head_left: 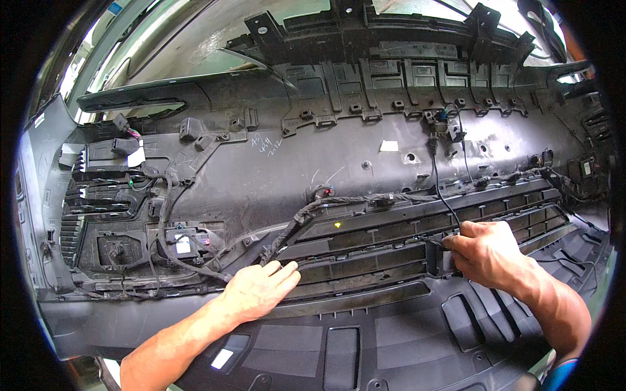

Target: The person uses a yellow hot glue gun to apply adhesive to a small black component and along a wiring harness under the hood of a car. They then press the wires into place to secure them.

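A large black plastic car bumper [261,163] lies with its inner side up, and a taped wiring harness [352,201] runs along it. My left hand [257,291] rests on the near edge of the slatted grille [352,267], its fingers stretched out beside the harness; what lies under the palm is hidden. At the right part of the grille, my right hand [486,254] pinches a thin black cable [445,201] with thumb and forefinger. The cable comes down from a black connector [433,141]. Its end at my fingertips is partly hidden.
At the left, a module with a white label [181,244] and a loose grey connector [120,122] sit on the bumper. A black bracketed beam [391,36] spans the far side. Nearest me is a smooth panel with recesses [341,355]. A thin wire [567,260] lies at the right.
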Action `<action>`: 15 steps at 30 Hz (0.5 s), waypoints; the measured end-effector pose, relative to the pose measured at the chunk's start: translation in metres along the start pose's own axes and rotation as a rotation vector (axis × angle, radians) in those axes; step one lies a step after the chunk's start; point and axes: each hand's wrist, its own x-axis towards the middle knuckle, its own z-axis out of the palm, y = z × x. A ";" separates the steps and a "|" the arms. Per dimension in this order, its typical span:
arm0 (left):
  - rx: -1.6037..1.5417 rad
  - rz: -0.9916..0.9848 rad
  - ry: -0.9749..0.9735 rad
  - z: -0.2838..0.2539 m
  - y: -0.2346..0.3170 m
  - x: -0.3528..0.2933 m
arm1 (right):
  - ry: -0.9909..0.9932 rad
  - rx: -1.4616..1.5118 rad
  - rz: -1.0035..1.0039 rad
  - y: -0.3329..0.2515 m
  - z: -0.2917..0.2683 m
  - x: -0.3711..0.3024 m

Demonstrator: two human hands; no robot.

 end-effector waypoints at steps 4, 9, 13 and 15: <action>0.020 -0.004 0.021 0.000 0.000 0.003 | 0.015 0.019 -0.014 0.000 -0.001 0.001; 0.040 0.008 0.033 0.002 -0.001 0.003 | 0.042 0.024 -0.023 0.000 0.000 0.001; 0.038 0.008 0.044 0.003 -0.002 0.003 | 0.061 0.033 -0.028 0.001 0.002 0.001; 0.040 0.006 0.051 0.004 -0.001 0.004 | 0.066 0.025 -0.028 0.001 0.003 0.001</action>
